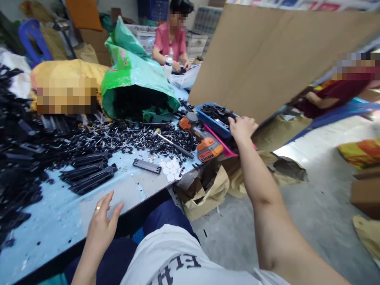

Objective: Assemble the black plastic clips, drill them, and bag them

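Note:
My left hand (102, 219), with a ring on one finger, hovers over the near edge of the blue-covered table (59, 221); its fingers are apart and it holds nothing. Stretched far out, my right hand (244, 130) is at the right end of a blue basket (213, 123) filled with black parts. Its fingers look spread, and whether they touch the basket is unclear. Between the hands lie an orange-and-black cordless drill (204, 142), a hammer (175, 145) with a dark grip, a flat dark plastic piece (147, 166) and white discs (170, 169). Several long black plastic parts (92, 172) lie beyond my left hand.
A pink basket (227, 149) sits under the blue one. Small black parts heap around a green sack (139, 85) and a yellow sack (71, 71). A large cardboard sheet (267, 51) stands at right. Paper bags (208, 194) line the table edge. Two people work nearby.

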